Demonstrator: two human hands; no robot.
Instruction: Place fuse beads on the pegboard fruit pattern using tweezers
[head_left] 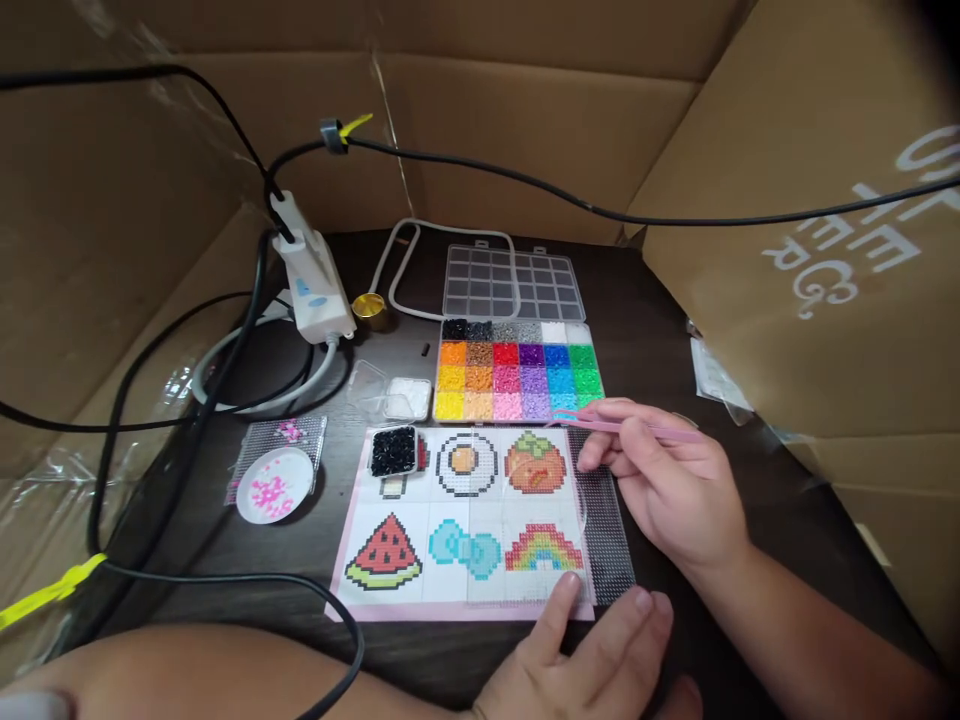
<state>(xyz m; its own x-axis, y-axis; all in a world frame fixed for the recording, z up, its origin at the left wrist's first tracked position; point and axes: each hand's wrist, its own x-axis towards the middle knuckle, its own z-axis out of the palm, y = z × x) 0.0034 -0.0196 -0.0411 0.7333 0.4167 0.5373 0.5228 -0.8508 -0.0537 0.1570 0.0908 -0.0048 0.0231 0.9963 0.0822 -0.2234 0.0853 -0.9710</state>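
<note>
My right hand [667, 480] pinches a pair of pink tweezers [660, 430], their tips by the light blue beads at the lower right of the bead box [525, 370]. My left hand [585, 650] lies with fingers apart. Its fingertips rest at the near right edge of a clear pegboard [606, 530]. The pegboard overlaps the right part of a pattern sheet [450, 525] with pixel pictures: a watermelon slice, a bow, a rainbow, an egg and a persimmon. A small tray of black beads [394, 452] covers part of the mushroom-like picture. Any bead between the tweezer tips is too small to tell.
On the left, a white dish [275, 485] of pink and white beads sits on another pegboard [259, 440]. Behind are a small box of white beads [409, 398], a gold cup [369, 310] and a power strip [311, 280] with cables. Cardboard walls [510, 120] surround the table.
</note>
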